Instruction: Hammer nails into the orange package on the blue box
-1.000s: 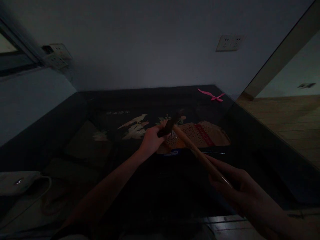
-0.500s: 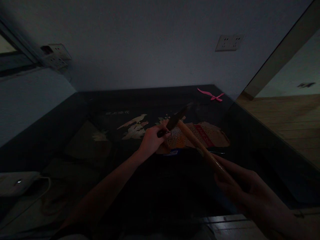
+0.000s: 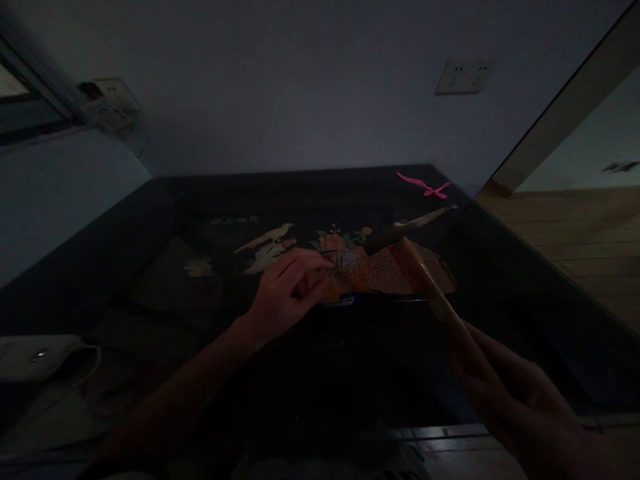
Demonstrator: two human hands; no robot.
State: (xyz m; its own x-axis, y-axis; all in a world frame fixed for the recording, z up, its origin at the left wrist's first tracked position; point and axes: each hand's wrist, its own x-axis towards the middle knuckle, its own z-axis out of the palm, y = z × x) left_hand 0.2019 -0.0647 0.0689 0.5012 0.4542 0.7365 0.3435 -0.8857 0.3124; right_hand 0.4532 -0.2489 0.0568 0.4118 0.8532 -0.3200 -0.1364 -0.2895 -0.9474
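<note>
While the left hand (image 3: 283,290) curls its fingers at the left end of the dotted piece (image 3: 383,272) on the desk (image 3: 300,380), I cannot tell whether they pinch anything. Above the piece tilts a hammer (image 3: 431,283), its handle clasped by the right hand (image 3: 515,393). Likely step: lining up hammering; any blow calls for those left fingers kept clear.
</note>
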